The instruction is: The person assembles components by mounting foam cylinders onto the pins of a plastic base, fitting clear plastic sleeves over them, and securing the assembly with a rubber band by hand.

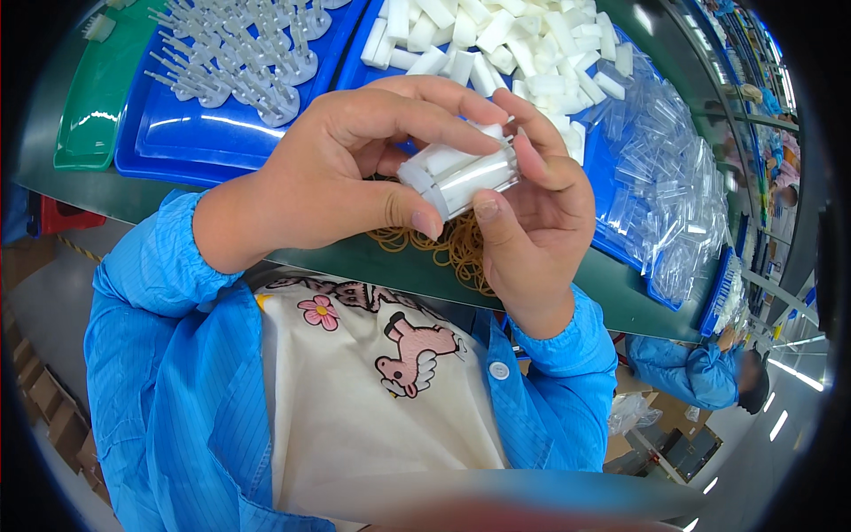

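Note:
Between my two hands, above the front of the table, is a small assembly of white foam and clear plastic [474, 182] with a pale disc-like end. My left hand [328, 168] grips it from the left, thumb below and fingers over the top. On the other side my right hand [545, 208] closes around it, thumb tip against the clear plastic. Fingers cover parts of the assembly, so its full shape is hidden. Just behind and under the hands lies a heap of tan rubber bands [456, 253].
A blue tray [182, 142] holds several pale discs with upright pins [239, 62]. Beyond my hands are white foam blocks [505, 35] in another blue tray, with clear plastic pieces [660, 168] to the right. A green tray [89, 124] is far left. Another person [687, 368] sits at right.

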